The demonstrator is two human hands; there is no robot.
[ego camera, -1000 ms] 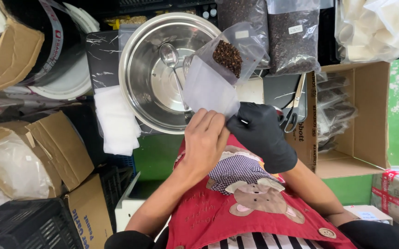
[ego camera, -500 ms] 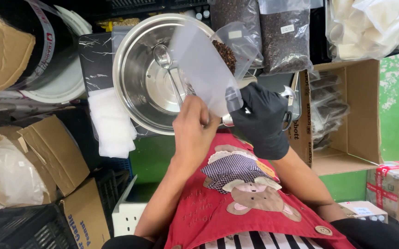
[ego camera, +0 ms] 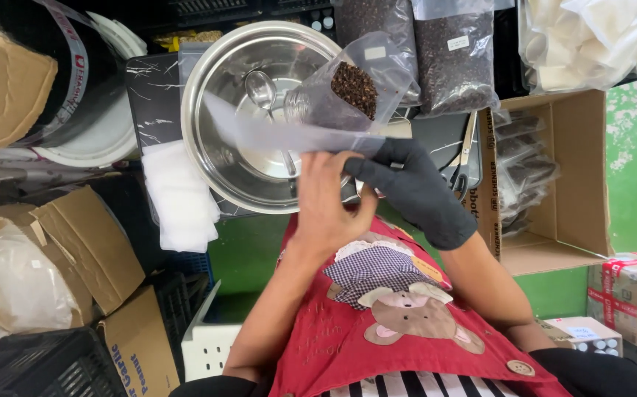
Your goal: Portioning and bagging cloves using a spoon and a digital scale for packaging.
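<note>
- Clear plastic pouch (ego camera: 333, 103) with a small heap of dark brown seeds in one corner is held up just beyond both hands, over the round steel bowl (ego camera: 215, 110).
- Its lower edge is pinched by the bare left hand (ego camera: 329, 195) and by the right hand in a black glove (ego camera: 414, 187), both closed on it.
- For a clean fold, the edge is best kept taut and level, so the seeds stay in their corner.
- One steel spoon (ego camera: 263, 92) is seen in the bowl, beyond the left hand.
- Two filled seed bags (ego camera: 454, 55) are counted beyond the right hand.
</note>
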